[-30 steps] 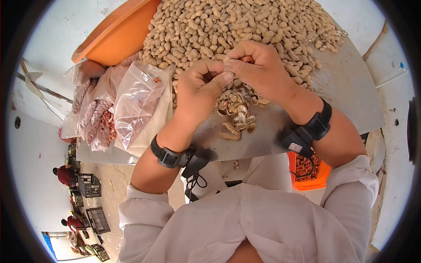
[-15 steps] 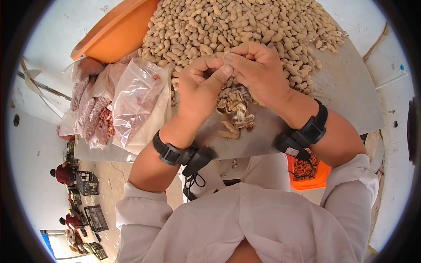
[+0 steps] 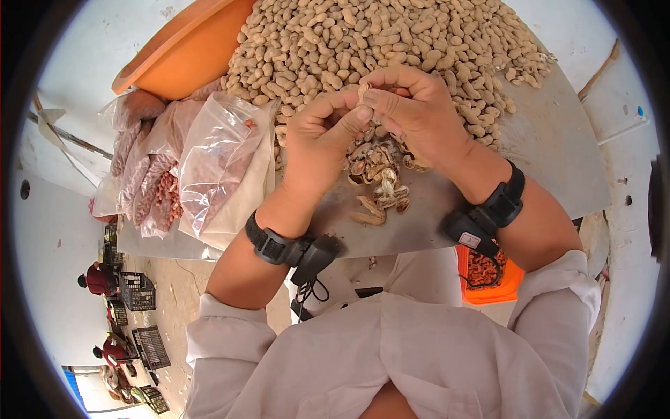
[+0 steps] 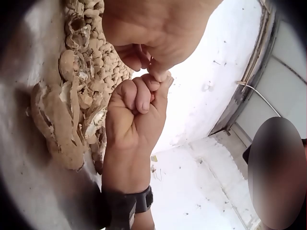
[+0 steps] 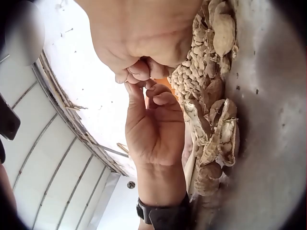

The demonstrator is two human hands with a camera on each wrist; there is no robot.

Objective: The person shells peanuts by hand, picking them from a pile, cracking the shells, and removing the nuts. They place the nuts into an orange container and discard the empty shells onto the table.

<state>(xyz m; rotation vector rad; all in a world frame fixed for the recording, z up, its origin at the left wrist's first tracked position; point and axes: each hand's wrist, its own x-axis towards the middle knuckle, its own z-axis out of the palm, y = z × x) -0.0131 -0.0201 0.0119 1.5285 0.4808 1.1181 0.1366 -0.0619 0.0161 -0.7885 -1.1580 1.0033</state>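
Observation:
In the head view my left hand (image 3: 314, 143) and right hand (image 3: 422, 119) meet fingertip to fingertip above the table. Between their thumbs and index fingers they pinch a pale peanut shell (image 3: 363, 91), mostly covered by the fingers. A reddish peanut kernel (image 3: 403, 91) shows in the curled fingers of my right hand. Directly below the hands lies a small heap of broken peanut shells (image 3: 380, 167). Beyond them rises a large pile of unshelled peanuts (image 3: 349, 42). The left wrist view shows the right hand's fingers (image 4: 143, 98) bent inward.
Clear plastic bags (image 3: 220, 157) of kernels lie at the table's left, beside an orange basin (image 3: 185, 59). Below the metal table (image 3: 412, 230), an orange container (image 3: 506, 283) holds reddish kernels. Black crates (image 3: 150, 347) and two people are on the floor at far left.
Both hands stay together over the shell heap. Their fingertips have shifted slightly, and more of the pale shell shows between them now.

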